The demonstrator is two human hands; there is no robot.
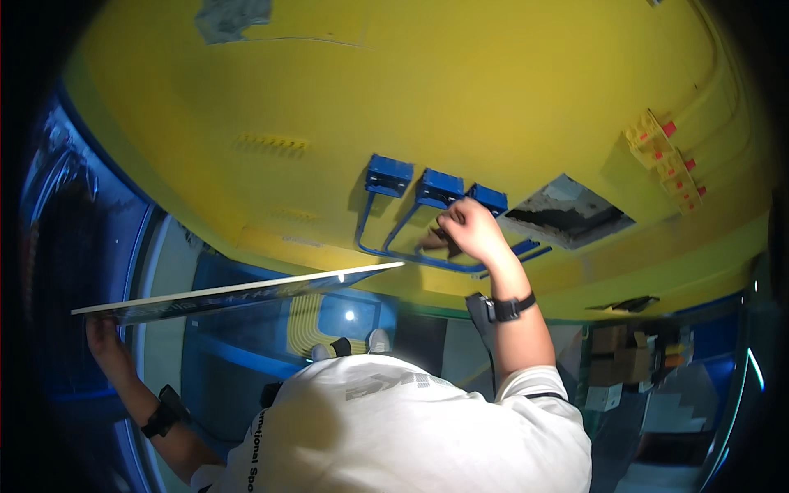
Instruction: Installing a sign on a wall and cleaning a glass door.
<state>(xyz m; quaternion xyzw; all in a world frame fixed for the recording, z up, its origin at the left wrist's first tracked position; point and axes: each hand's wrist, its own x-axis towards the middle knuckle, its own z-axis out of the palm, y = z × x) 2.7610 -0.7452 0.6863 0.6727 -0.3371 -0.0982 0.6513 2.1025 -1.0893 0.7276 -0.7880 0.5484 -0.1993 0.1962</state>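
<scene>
My left hand (103,335), at the far left, grips the end of a long flat board (246,293). The board is seen nearly edge-on, with a pale edge and a dark face bearing light lettering. Its other end reaches toward the middle, close to the yellow wall (329,99). My right hand (470,228) is raised at the wall with its fingers curled closed, just below the rightmost blue box (488,198). Whatever those fingers may hold is hidden. Two more blue boxes, the left one (389,175) and the middle one (440,187), sit beside it, with blue pipes (374,220) running down from them.
A rectangular hole (571,212) is cut in the wall right of the boxes. Yellow fittings with red parts (667,160) stick out at the far right. Cardboard boxes (618,353) stand at lower right. A blue-framed glass panel (90,238) lies left.
</scene>
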